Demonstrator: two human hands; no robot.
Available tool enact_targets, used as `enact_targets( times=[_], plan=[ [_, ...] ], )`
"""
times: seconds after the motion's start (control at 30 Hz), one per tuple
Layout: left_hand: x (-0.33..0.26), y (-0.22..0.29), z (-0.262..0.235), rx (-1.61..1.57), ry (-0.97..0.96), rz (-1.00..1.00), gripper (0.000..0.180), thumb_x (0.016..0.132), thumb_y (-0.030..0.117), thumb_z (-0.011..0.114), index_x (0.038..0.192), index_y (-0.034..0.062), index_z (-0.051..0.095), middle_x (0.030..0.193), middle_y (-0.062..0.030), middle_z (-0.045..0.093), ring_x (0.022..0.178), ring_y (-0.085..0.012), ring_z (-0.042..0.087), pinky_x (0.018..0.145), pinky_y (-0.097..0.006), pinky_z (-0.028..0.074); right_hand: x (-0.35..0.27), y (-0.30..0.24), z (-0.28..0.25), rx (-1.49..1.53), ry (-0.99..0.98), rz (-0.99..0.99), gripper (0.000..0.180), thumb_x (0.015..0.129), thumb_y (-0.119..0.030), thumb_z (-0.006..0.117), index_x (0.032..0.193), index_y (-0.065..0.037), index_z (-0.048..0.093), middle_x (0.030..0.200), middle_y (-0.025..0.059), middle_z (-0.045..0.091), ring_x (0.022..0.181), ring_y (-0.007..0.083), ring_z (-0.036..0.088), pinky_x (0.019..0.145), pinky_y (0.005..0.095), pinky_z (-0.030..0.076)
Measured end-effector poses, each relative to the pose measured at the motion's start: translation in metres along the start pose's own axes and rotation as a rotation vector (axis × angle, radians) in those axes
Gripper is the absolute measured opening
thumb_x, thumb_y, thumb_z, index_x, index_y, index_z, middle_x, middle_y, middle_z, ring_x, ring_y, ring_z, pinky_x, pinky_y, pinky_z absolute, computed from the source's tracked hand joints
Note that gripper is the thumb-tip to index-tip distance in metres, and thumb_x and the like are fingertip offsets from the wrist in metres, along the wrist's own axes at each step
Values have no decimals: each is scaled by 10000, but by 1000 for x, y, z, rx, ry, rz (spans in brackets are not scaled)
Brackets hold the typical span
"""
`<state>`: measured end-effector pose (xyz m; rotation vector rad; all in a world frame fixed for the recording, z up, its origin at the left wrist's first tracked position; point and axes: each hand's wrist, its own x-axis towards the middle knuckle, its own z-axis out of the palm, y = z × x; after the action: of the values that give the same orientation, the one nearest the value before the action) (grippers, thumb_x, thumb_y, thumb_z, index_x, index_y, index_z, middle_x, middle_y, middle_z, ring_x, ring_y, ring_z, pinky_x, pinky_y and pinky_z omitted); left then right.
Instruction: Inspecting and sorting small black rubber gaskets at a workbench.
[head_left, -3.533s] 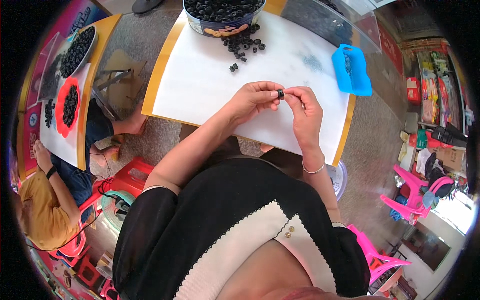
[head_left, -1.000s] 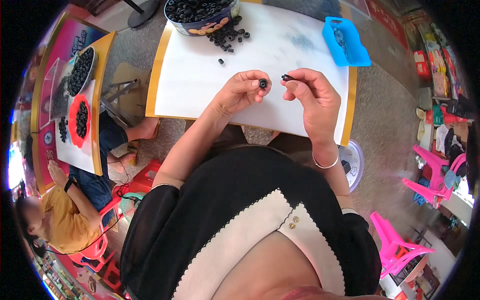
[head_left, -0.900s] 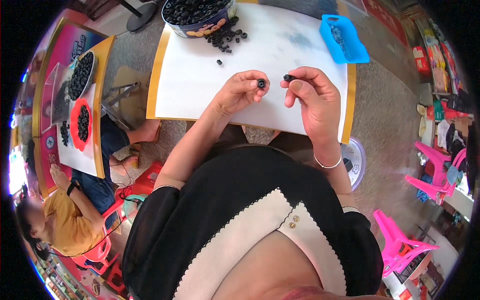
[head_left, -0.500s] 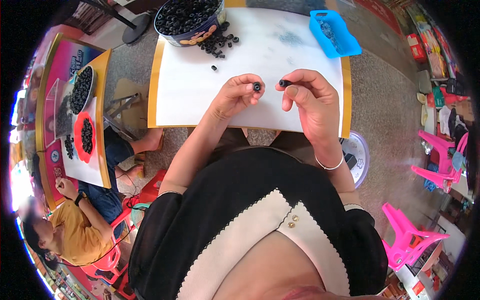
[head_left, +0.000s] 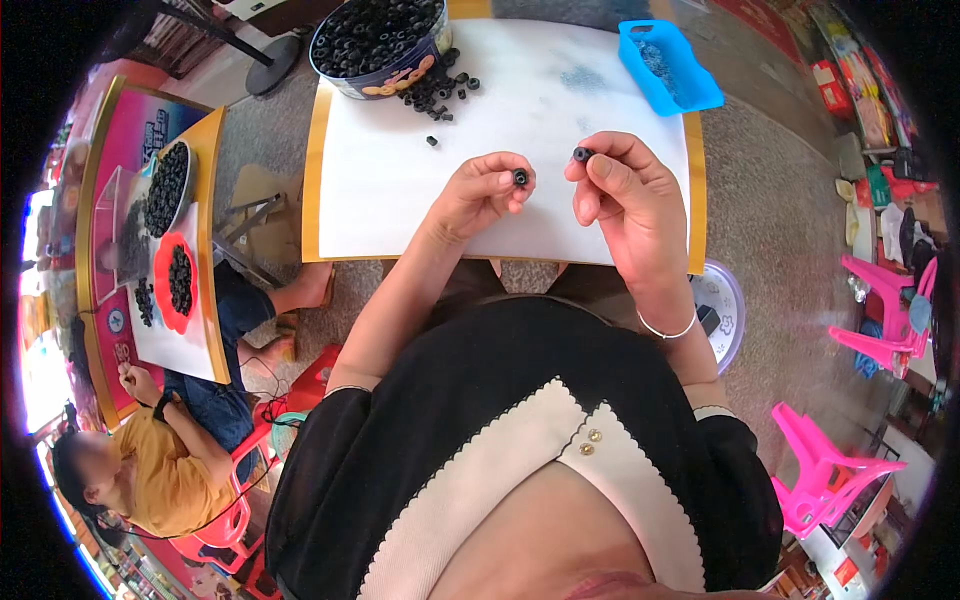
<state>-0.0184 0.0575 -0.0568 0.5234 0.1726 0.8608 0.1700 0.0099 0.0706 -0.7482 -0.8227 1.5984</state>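
Note:
My left hand [head_left: 482,192] pinches a small black ring [head_left: 520,177] between thumb and fingers above the white-topped table [head_left: 400,200]. My right hand [head_left: 622,190] holds a second small black part [head_left: 581,154] at its fingertips, a short gap from the left one. A round tin [head_left: 375,45] full of black rings stands at the far edge, with several loose rings [head_left: 440,90] spilled beside it. A single ring [head_left: 432,141] lies alone on the table.
A blue plastic tray [head_left: 668,65] with small dark pieces sits at the far right corner. At the left, another person [head_left: 160,470] in a yellow shirt sits at a second table [head_left: 150,250] with bowls of black rings. Pink plastic chairs [head_left: 880,320] stand at the right.
My hands, joined 3.5 s ago, have come apart, each now holding a black piece. The view has shifted so the table sits a little lower in the picture.

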Motion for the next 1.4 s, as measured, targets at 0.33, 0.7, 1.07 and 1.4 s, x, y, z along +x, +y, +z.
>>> enact_targets(
  times=[0.33, 0.7, 1.07, 1.4],
  plan=[
    [0, 1, 0, 14, 19, -4, 195, 855, 61, 600, 1018, -46, 594, 893, -120, 615, 762, -144, 611, 643, -233, 556, 5, -2, -6, 256, -48, 136, 216, 873, -105, 608, 1046, 21, 579, 862, 114, 642, 568, 117, 544, 542, 223, 444],
    [-1, -4, 13, -21, 318, 59, 252, 868, 94, 608, 1074, -44, 565, 915, -118, 631, 763, -136, 614, 706, -225, 546, 12, 33, -11, -620, 119, -137, 128, 854, -52, 604, 970, 0, 618, 847, 63, 641, 693, 87, 576, 649, 222, 472],
    [-5, 3, 40, 152, 397, 28, 227, 860, 63, 610, 1057, -46, 581, 895, -114, 644, 734, -148, 617, 678, -252, 534, 16, 45, -12, -951, 36, -406, 111, 842, -14, 581, 948, -7, 613, 863, 92, 628, 757, 166, 609, 681, 267, 477],
    [-5, 5, 51, 490, 483, 92, 209, 846, 24, 612, 1040, -51, 623, 869, -102, 655, 720, -156, 617, 673, -282, 529, 15, 50, -14, -1154, -17, -581, 136, 817, 39, 583, 940, -15, 598, 856, 110, 617, 756, 215, 621, 646, 295, 495]
  ],
)
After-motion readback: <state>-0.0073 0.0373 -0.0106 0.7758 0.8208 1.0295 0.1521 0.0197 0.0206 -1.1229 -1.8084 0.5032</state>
